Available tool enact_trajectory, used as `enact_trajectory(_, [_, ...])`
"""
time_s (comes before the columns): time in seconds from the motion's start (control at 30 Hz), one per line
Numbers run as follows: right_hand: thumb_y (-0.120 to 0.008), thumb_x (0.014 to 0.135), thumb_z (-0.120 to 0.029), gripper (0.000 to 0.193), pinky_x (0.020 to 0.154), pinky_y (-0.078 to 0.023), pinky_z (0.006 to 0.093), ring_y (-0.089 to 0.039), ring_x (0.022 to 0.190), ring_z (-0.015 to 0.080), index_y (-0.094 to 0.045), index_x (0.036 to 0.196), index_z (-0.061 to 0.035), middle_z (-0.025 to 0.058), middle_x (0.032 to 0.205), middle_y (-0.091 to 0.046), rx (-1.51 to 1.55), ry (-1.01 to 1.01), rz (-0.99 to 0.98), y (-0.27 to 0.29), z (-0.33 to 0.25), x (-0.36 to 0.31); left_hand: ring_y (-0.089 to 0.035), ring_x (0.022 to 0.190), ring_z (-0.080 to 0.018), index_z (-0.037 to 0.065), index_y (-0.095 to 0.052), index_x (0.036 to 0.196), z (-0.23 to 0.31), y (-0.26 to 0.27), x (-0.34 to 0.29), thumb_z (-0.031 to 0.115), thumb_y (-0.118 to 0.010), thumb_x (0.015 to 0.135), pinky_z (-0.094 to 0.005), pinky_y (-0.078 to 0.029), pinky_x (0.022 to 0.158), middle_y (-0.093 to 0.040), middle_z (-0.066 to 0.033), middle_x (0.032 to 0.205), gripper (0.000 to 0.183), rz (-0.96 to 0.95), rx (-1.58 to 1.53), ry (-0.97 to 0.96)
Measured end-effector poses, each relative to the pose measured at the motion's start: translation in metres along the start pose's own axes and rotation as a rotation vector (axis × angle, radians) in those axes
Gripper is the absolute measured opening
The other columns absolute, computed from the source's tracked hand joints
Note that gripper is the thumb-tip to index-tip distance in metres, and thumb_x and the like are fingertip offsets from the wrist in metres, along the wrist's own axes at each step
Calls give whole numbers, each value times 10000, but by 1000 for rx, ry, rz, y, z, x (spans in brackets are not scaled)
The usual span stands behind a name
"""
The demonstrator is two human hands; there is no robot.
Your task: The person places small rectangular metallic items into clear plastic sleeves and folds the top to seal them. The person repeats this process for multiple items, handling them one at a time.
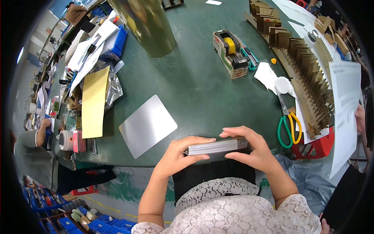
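While its narrow side faces the viewer, the stack of thin sheets (213, 148) shows little of its broad faces, and its layers are too fine to count. The left hand (178, 155) grips the stack's left end, fingers along the far side, thumb along the near side. The right hand (256, 150) curves around the right end with thumb and fingers apart; how firmly it bears on the stack cannot be told. Left of the stack, a silvery plate (149, 126) lies on the green table (194, 93). Well beyond the stack stands a shiny cylinder (150, 31), its top cut off by the upper border. Right of the stack lie scissors (286, 111); farther right, a white paper (344, 113), its print blurred, partly covers a co-worker's hand (360, 117).
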State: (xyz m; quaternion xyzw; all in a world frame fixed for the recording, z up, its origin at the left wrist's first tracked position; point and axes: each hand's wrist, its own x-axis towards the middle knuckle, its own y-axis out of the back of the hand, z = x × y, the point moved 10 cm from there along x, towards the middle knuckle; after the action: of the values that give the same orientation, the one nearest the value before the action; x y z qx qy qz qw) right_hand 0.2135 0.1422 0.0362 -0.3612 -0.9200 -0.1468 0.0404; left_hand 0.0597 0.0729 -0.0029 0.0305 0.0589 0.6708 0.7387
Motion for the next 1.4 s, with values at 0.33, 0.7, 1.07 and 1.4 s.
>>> enact_trajectory(0.33, [-717, 896, -82, 200, 865, -522, 321, -661, 998, 203, -734, 1087, -26, 104, 1066, -716, 146, 60, 51, 3, -1, 1, -682, 1052, -270, -26, -678, 1150, 11, 4, 1, 44, -756, 804, -365, -520, 925, -708, -176, 1149, 362, 88, 32, -38])
enact_trajectory(0.7, [-695, 919, -95, 174, 877, -508, 304, -652, 991, 179, -746, 1073, -31, 83, 1062, -715, 182, 66, 131, -2, 5, -3, -687, 972, -261, -21, -655, 925, 9, 26, -15, -6, -695, 858, -349, -528, 866, -710, -204, 1035, 79, 369, -121, -166])
enact_trajectory(1.07, [-686, 929, -117, 156, 856, -516, 303, -650, 969, 172, -749, 1045, -35, 73, 1046, -716, 185, 91, 196, 2, -10, 6, -697, 939, -251, -20, -657, 880, 28, 36, -16, 6, -690, 877, -327, -547, 832, -718, -230, 999, 42, 533, -143, -226])
enact_trajectory(1.4, [-703, 916, -117, 159, 870, -504, 309, -640, 989, 171, -754, 1047, -41, 49, 1037, -719, 194, 94, 155, -8, 2, -2, -677, 971, -259, 0, -643, 900, 7, 34, -22, 125, -719, 898, -351, -502, 889, -715, -204, 1012, 146, 425, -112, -127])
